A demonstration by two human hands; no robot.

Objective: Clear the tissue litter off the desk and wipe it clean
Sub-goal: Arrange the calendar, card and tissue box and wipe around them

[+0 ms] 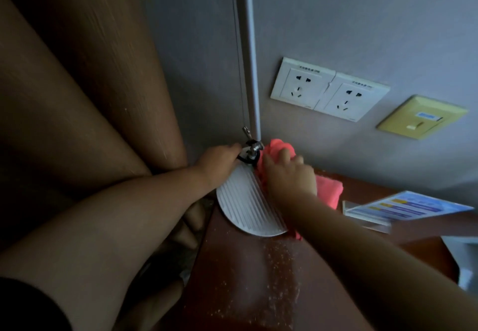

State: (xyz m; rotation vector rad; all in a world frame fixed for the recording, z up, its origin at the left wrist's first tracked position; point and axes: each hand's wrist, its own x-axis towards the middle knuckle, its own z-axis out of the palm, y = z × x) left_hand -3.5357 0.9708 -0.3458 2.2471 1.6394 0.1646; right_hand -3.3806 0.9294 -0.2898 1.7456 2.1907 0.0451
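Note:
A pink cloth (pixel 329 188) lies bunched against the wall at the back of the reddish-brown desk (pixel 232 279). My right hand (pixel 289 173) grips the cloth beside the stem of a white desk lamp. The lamp's round ribbed base (pixel 245 209) is tipped up off the desk. My left hand (pixel 219 165) holds the base near its black and metal joint (pixel 252 149). A trail of pale dust specks (pixel 279 279) covers the desk in front of the base. No tissue litter shows.
The lamp's white pole (pixel 249 59) rises along the grey wall. Two white sockets (pixel 328 90) and a yellow switch plate (pixel 421 117) are on the wall. A blue printed card in a clear stand (pixel 403 208) sits at the right. Brown curtains (pixel 77 98) hang at the left.

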